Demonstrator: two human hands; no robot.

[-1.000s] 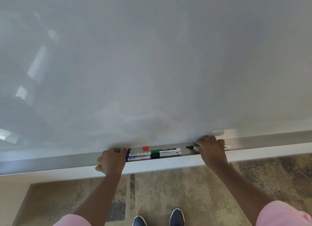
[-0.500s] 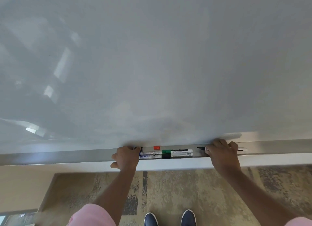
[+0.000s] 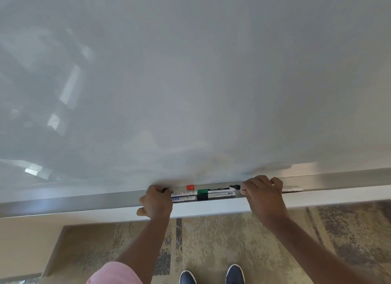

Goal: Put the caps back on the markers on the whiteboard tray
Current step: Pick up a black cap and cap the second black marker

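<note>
**Capping in hand: uncapped black marker gripped at the tray**

I note both hands at the whiteboard tray. My right hand is curled over an uncapped black marker, fingers wrapped around its barrel, bare tip pointing left. My left hand is bent over the tray's left end, fingers folded onto something dark there; whether it pinches a cap I cannot tell.

Between the hands lie four markers in two rows: a red-labelled marker and blue marker on the left, a green marker and black-capped marker on the right. A loose red cap stands at the far edge, against the whiteboard.

Judgement: the step is pairing the held marker with its cap. The next move calls for lifting both clear and pressing cap onto tip.

The tray is a narrow channel, its near lip under my wrists. Open room lies to the right of the right hand and to the left of the left.
</note>
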